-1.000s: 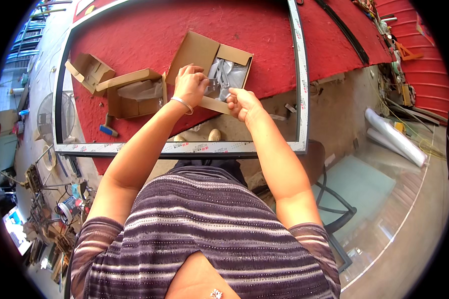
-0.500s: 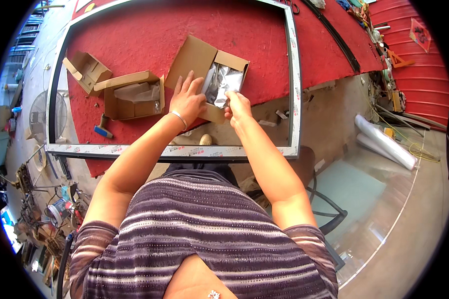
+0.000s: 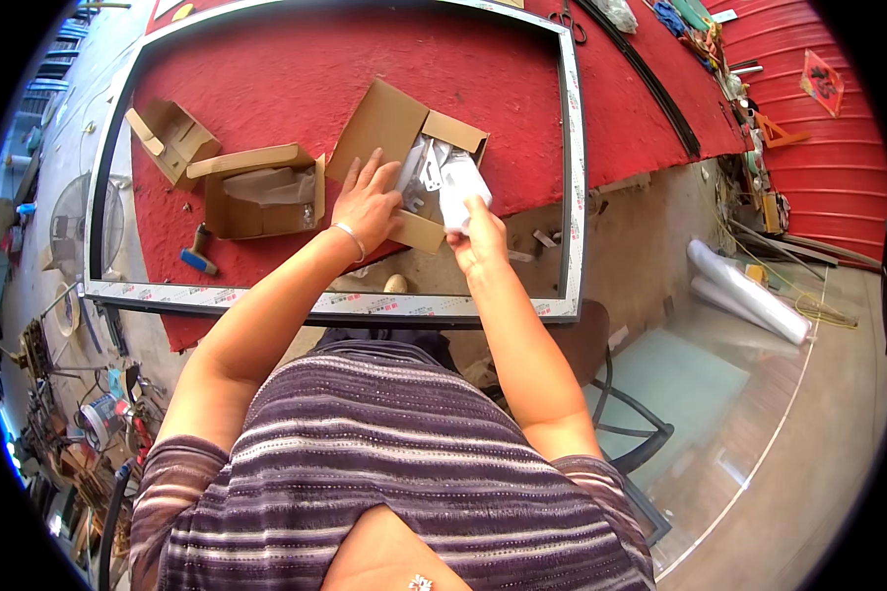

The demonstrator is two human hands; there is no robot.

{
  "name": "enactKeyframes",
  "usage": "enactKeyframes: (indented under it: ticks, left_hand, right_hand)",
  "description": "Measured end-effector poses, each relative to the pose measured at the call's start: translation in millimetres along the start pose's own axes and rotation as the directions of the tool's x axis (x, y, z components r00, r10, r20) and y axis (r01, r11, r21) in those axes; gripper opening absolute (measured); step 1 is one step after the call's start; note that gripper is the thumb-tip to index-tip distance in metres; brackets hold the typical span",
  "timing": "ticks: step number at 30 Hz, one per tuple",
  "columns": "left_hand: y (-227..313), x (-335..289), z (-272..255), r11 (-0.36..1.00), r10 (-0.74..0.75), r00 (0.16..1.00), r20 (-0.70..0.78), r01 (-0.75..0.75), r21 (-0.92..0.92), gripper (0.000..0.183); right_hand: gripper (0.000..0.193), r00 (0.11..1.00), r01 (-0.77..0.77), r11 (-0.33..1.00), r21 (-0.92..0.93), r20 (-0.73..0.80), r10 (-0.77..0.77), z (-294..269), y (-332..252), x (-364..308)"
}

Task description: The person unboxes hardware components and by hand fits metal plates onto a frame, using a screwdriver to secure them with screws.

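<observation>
An opened cardboard box [image 3: 377, 120] with raised flaps sits on the red-covered table, within a large frame. My left hand [image 3: 367, 209] rests at the box's near left side, fingers spread. My right hand [image 3: 483, 238] grips a white plastic packet [image 3: 462, 187] by its near end, over the right side of the box. Beside the packet, silvery metal parts [image 3: 430, 164] and clear plastic show inside the box. What the packet contains cannot be made out.
The dark frame with printed film [image 3: 579, 197] surrounds the boxes. Left of my hands are another open box [image 3: 251, 222], a smaller box [image 3: 174, 138] and a blue-ended tool [image 3: 199, 258]. Wrapped rolls [image 3: 749, 286] and a chair [image 3: 636, 414] are at right.
My right hand has drawn the white packet up and slightly right, uncovering metal parts in the box. The left hand stays nearly where it was.
</observation>
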State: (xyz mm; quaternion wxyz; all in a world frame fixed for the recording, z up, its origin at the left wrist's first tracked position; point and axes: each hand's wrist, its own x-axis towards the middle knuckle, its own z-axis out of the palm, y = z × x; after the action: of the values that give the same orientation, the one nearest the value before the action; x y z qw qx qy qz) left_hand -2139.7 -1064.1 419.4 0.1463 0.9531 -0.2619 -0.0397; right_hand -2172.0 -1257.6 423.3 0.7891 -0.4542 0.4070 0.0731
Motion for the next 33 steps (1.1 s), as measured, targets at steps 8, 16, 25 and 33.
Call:
enactKeyframes:
  ticks: [8, 16, 25, 33]
  left_hand:
    - [-2, -1, -5, 0.997, 0.018, 1.000, -0.009, -0.019, -0.080, 0.023]
    - [6, -19, -21, 0.344, -0.244, 0.968, 0.067, 0.151, -0.927, 0.040]
    - [-20, -83, -49, -0.199, -0.355, 0.911, 0.212, 0.149, -0.969, 0.011]
    - [-39, -139, -59, -0.253, -0.454, 0.827, 0.332, 0.237, -0.938, 0.012]
  right_hand:
    - [0.019, 0.995, 0.093, 0.992, 0.083, -0.027, -0.091, -30, 21, -59]
    - [0.020, 0.941, 0.119, 0.976, 0.181, 0.293, -0.169, -45, 33, -98]
    - [0.042, 0.844, 0.058, 0.998, -0.009, 0.535, -0.045, -14, 31, -119]
    - [0.018, 0.805, 0.212, 0.975, 0.064, 0.554, -0.211, -12, 34, -116]
